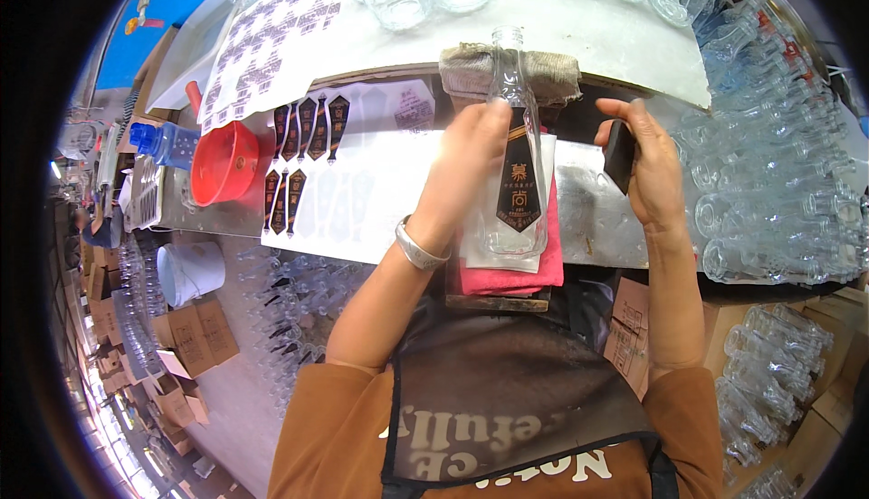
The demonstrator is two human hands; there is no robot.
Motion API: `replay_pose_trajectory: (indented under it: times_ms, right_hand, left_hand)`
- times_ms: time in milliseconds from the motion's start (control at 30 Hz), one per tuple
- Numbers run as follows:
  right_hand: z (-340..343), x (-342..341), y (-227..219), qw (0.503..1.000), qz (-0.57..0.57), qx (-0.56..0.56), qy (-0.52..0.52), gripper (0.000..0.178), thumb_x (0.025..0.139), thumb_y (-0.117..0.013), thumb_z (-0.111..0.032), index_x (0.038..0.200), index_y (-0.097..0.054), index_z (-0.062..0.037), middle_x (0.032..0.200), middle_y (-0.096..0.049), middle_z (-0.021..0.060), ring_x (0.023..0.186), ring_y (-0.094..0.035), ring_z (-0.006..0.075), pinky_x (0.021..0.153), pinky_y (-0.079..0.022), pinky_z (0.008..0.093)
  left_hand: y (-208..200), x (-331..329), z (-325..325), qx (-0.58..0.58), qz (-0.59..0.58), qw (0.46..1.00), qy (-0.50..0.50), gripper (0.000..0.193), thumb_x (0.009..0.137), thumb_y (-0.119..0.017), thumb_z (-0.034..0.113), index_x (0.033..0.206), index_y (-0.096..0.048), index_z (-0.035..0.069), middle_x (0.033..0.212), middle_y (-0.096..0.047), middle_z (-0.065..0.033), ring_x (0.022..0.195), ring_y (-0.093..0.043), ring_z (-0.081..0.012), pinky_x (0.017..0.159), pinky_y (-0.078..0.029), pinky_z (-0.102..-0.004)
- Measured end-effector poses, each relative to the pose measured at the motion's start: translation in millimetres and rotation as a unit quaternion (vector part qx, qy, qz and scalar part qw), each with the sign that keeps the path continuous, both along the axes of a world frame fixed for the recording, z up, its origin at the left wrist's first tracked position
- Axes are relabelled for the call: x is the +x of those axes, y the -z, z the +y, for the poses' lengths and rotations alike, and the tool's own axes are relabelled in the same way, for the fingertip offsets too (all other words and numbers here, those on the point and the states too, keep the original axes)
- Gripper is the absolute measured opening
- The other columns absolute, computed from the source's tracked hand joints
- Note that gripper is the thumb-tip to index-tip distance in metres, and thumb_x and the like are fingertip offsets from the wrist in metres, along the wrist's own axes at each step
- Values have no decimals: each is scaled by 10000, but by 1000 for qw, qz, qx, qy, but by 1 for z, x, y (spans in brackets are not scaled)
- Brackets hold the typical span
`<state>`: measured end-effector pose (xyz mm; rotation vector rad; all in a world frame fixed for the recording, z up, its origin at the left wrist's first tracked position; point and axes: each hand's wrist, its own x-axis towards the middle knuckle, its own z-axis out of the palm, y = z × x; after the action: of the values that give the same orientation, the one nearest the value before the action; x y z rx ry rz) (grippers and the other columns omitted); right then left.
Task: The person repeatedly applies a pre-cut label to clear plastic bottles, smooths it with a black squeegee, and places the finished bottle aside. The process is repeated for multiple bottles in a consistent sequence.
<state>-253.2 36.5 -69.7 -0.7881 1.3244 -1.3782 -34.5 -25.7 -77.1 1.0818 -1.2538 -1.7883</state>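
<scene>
A clear glass bottle (509, 244) lies in front of me, its neck on a rolled cloth (554, 74) and its body on a white sheet over a pink cloth (507, 280). A black tie-shaped label (519, 178) with gold print lies along its face. My left hand (472, 151), slightly blurred, has its fingers bent against the bottle beside the label's upper end; its fingertips are partly hidden. To the right, apart from the bottle, my right hand (656, 169) is closed on a flat black piece (620, 155), held upright between thumb and fingers.
A label sheet (348, 191) with several black labels lies left of the bottle, near a red plastic basin (224, 164) and a blue-capped container (163, 143). Glass bottles (769, 191) crowd the right side; glass jars (398, 1) line the back. Cartons (195, 336) and a white bucket (192, 273) stand below left.
</scene>
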Motion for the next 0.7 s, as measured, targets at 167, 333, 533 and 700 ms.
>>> replay_pose_trajectory:
  times_ms: [167, 333, 533, 700]
  right_hand:
    - [3, 0, 9, 994, -92, -49, 18, 294, 1004, -565, -133, 1247, -622, 22, 1059, -671, 52, 945, -645, 108, 862, -525, 245]
    - [-8, 23, -12, 987, 100, -128, 9, 345, 938, -613, -33, 1279, -603, 15, 1165, -640, 76, 1060, -604, 123, 945, -492, 262]
    - [-25, 36, -25, 935, 288, -209, 6, 315, 871, -643, -22, 1184, -674, -24, 1036, -712, 95, 953, -677, 152, 865, -532, 287]
    - [-23, 38, -43, 900, 361, -229, -78, 323, 919, -602, 29, 1237, -644, -10, 1115, -671, 62, 990, -633, 109, 849, -525, 254]
  left_hand:
    - [-10, -5, 8, -61, 13, 998, -2, 375, 1044, -566, 330, 1147, -603, -29, 1026, -653, -59, 915, -588, -97, 842, -475, -264]
    - [-8, -1, 7, -26, 3, 1000, -7, 349, 1049, -555, 322, 1104, -609, -18, 988, -639, -36, 907, -570, -85, 822, -462, -248]
    - [-11, 2, 7, 32, 24, 999, 5, 374, 1060, -526, 362, 1153, -611, 9, 1053, -628, -8, 913, -550, -58, 822, -451, -239]
    - [-2, 5, 7, 70, 78, 994, -35, 410, 1055, -526, 386, 1217, -593, 16, 1120, -627, -26, 1020, -593, -89, 876, -468, -245]
